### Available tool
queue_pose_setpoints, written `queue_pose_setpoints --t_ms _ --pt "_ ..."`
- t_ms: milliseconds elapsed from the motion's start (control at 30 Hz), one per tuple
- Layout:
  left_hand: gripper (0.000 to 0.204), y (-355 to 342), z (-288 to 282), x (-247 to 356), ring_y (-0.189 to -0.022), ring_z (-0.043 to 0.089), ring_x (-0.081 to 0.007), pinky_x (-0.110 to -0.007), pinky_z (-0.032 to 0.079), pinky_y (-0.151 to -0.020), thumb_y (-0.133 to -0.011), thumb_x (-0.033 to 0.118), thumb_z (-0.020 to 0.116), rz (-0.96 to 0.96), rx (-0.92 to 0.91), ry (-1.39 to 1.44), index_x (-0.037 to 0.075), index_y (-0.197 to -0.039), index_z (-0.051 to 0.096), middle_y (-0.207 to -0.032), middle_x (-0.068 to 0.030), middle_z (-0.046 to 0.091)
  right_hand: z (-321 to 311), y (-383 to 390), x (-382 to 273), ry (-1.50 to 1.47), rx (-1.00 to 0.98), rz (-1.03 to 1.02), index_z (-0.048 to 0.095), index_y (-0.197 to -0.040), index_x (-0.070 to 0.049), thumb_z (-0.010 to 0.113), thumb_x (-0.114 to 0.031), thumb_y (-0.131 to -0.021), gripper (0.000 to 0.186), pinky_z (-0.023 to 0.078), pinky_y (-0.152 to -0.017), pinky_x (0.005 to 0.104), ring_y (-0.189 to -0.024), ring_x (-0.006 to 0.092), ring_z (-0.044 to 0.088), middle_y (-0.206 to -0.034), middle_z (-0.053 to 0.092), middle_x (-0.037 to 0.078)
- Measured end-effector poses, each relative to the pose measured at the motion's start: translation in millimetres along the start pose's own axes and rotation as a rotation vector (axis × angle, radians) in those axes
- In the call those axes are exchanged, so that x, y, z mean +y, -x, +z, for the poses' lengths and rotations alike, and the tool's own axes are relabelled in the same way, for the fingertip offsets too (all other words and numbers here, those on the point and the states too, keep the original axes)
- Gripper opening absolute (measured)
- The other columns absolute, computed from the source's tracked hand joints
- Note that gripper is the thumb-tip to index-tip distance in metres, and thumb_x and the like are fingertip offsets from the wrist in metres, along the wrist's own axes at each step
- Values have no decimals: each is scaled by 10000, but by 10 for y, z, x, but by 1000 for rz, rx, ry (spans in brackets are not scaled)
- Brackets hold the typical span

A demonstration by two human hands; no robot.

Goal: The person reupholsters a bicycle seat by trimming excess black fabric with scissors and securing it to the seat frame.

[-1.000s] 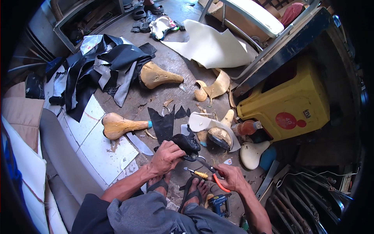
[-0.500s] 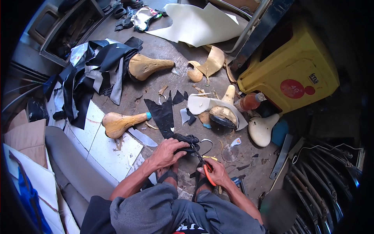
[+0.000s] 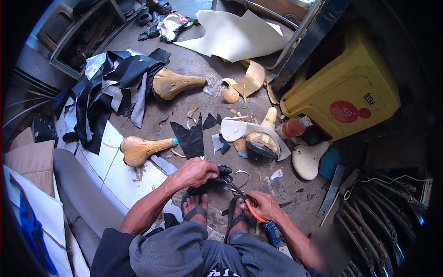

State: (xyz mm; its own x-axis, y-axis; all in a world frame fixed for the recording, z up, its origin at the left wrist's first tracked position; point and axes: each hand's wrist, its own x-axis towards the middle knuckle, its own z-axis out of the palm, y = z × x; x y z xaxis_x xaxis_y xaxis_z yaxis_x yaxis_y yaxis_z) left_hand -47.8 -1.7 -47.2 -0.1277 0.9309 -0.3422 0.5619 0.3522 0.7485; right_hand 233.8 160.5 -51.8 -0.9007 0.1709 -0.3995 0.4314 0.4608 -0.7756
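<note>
My left hand (image 3: 199, 171) is closed on a dark black piece (image 3: 224, 172), bunched and leather-like, held above my sandalled feet. Its exact shape is partly covered by the fingers. In my right hand (image 3: 265, 205) are pliers with orange handles (image 3: 254, 212), their dark jaws pointing up and left to the edge of the black piece. A thin dark loop of strip (image 3: 242, 177) lies just right of that piece. Beyond my left hand, a torn black sheet (image 3: 190, 138) rests on the floor beside a tan bicycle saddle form (image 3: 143, 150) with a blue tip.
Another tan saddle form (image 3: 175, 84) lies by a heap of black scraps (image 3: 124, 69). Pale saddles (image 3: 310, 159) and a reddish bottle (image 3: 294, 128) sit near a tipped yellow plastic stool (image 3: 346, 92). Metal frames (image 3: 369, 217) crowd the right; a grey padded piece (image 3: 87, 184) lies left.
My left hand has shifted slightly up, its grip drawn in more tightly on the black piece. My right hand and the pliers have moved a little right and down.
</note>
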Motion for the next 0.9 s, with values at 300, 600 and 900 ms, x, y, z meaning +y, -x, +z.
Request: queue_pose_setpoints --t_ms 300,600,900 --pt "133 -64 -3 98 -729 684 -392 -497 530 -653 -919 178 663 -20 -39 -313 81 -989 720 -773 -172 680 -237 -252 184 169 -130 -105 646 -1279 -95 689 -361 -909 458 551 -752 450 -908 361 702 -1017 720 158" --pt "191 108 276 -102 -796 680 -395 -479 559 -674 -872 36 591 154 179 -208 44 -1062 602 -1015 -153 553 -433 -531 20 194 -253 -56 658 -1269 -134 669 -378 -919 427 540 -732 482 -902 388 695 -1008 726 174" --pt "200 64 219 -31 -829 665 -438 -507 561 -728 -897 25 576 160 96 -140 37 -1097 591 -1050 -178 561 -409 -676 22 282 -257 -203 662 -1282 -73 676 -300 -908 438 553 -771 485 -926 397 697 -1051 726 194"
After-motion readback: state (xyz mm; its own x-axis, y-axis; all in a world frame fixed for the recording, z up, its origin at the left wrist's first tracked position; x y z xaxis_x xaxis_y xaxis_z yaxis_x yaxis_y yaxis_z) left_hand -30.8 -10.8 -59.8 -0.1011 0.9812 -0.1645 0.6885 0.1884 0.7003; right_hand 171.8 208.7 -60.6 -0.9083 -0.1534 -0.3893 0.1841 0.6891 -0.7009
